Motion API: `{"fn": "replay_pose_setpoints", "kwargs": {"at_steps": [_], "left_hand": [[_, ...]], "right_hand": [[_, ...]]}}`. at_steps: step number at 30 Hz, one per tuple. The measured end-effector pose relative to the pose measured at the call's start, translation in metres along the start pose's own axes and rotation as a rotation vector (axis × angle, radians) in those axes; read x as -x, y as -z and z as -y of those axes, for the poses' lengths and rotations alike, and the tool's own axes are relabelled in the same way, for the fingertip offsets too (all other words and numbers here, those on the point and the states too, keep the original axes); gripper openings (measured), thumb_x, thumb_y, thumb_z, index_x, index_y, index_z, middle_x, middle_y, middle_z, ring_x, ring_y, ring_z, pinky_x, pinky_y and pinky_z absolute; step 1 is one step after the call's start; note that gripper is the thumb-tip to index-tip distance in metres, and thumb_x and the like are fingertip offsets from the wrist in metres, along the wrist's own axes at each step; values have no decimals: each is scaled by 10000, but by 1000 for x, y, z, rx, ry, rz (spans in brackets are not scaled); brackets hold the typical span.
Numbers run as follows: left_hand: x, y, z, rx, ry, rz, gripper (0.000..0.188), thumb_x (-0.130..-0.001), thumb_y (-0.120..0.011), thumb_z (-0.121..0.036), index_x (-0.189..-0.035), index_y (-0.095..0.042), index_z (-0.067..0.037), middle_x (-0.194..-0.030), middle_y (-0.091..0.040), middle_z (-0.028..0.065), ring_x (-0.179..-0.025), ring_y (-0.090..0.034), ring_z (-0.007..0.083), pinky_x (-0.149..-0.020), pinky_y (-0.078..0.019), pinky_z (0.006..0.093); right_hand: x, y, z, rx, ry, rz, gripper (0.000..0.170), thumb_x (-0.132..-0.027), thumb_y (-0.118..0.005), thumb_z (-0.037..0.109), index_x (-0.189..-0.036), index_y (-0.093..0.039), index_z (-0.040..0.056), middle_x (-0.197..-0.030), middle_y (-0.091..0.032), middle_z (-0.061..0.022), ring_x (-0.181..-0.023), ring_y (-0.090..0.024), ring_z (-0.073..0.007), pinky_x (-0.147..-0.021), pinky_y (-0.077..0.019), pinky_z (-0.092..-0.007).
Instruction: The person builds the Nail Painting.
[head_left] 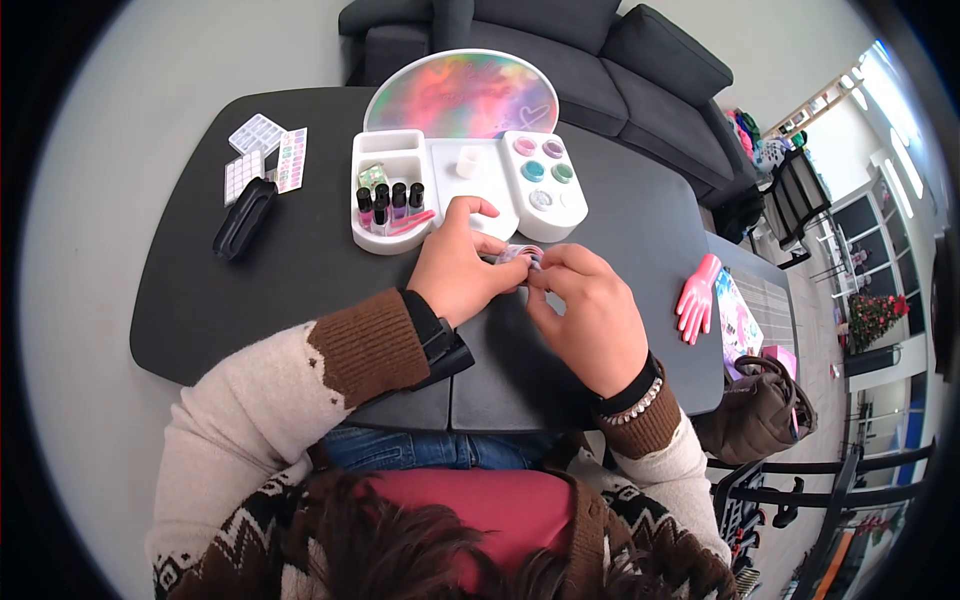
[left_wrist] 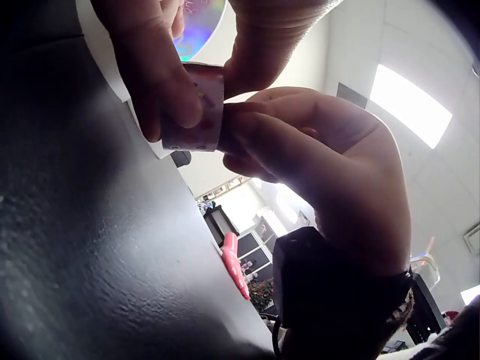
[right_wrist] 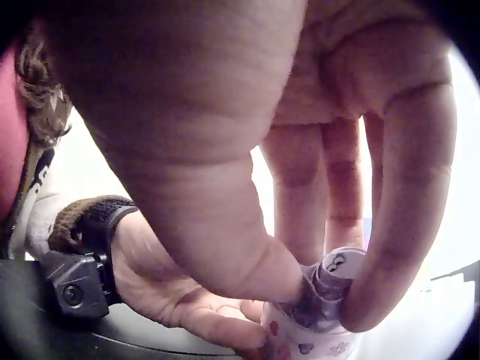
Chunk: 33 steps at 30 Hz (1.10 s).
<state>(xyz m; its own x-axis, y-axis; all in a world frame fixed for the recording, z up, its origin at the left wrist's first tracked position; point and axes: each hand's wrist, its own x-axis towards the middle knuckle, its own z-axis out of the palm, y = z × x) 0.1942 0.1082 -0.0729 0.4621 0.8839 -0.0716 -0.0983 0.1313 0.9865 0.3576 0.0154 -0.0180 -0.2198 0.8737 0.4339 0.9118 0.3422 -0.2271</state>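
Note:
Between both hands, over the table's near half, is a small coiled roll of pale strip printed with hearts and flowers, looking like a sticker strip. My left hand grips its outer side between thumb and fingers. With thumb and forefinger, my right hand pinches the narrower inner coil that stands up out of the roll. In the left wrist view, the left fingers cover part of the roll's printed outside. Just beyond the hands stands a white nail-kit tray with a rainbow-coloured upright back panel.
The tray holds several nail polish bottles, a pink tool, a white cup and several glitter pots. Leftward lie a black case and sticker sheets. A pink model hand lies right.

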Motion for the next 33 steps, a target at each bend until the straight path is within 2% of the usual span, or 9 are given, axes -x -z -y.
{"fn": "replay_pose_setpoints", "kwargs": {"at_steps": [6, 17, 24, 26, 29, 33], "left_hand": [[1, 0, 0, 53, 50, 28, 644, -944, -815, -6, -1413, -374, -1, -1155, -761, 220, -1038, -762, 220, -833, -688, 357], [2, -2, -1, 37, 113, 44, 611, -958, -787, 9, -1405, -370, 5, -1100, -775, 196, -980, -766, 196, -822, -683, 346], [0, 1, 6, 27, 83, 39, 604, -964, -801, -8, -1395, -378, -9, -1108, -778, 203, -957, -768, 186, -792, -677, 336], [0, 0, 9, 62, 42, 18, 650, -897, -837, -53, -1379, -407, 26, -1075, -771, 224, -858, -785, 187, -736, -670, 329], [2, 0, 2, -6, 81, 24, 606, -954, -804, -4, -1388, -382, -11, -1114, -780, 216, -950, -768, 184, -784, -673, 326], [2, -1, 5, -58, 51, 16, 610, -947, -809, -3, -1386, -386, -10, -1118, -780, 222, -938, -769, 183, -779, -669, 321]], "right_hand": [[1, 3, -1, -15, -16, 10, 87, -888, -772, 61, -962, -775, 16, -1036, -731, -93, -966, -733, -313, -860, -617, -421], [1, 6, 0, -34, -18, 60, 64, -888, -751, 50, -935, -728, 12, -962, -700, -115, -919, -718, -338, -810, -601, -454], [4, 4, 1, -81, -141, 55, 96, -886, -772, 69, -948, -720, 17, -974, -707, -137, -899, -720, -372, -805, -599, -467], [5, 2, -2, -111, -157, 45, 101, -880, -781, 69, -945, -726, 16, -987, -713, -141, -893, -723, -377, -808, -602, -462], [5, 1, -3, -158, -157, 36, 95, -862, -793, 61, -910, -737, -1, -1008, -719, -153, -882, -728, -380, -809, -606, -450], [5, 1, -6, -195, -194, 68, 94, -851, -791, 53, -865, -738, -23, -1007, -713, -168, -877, -726, -384, -802, -603, -445]]}}
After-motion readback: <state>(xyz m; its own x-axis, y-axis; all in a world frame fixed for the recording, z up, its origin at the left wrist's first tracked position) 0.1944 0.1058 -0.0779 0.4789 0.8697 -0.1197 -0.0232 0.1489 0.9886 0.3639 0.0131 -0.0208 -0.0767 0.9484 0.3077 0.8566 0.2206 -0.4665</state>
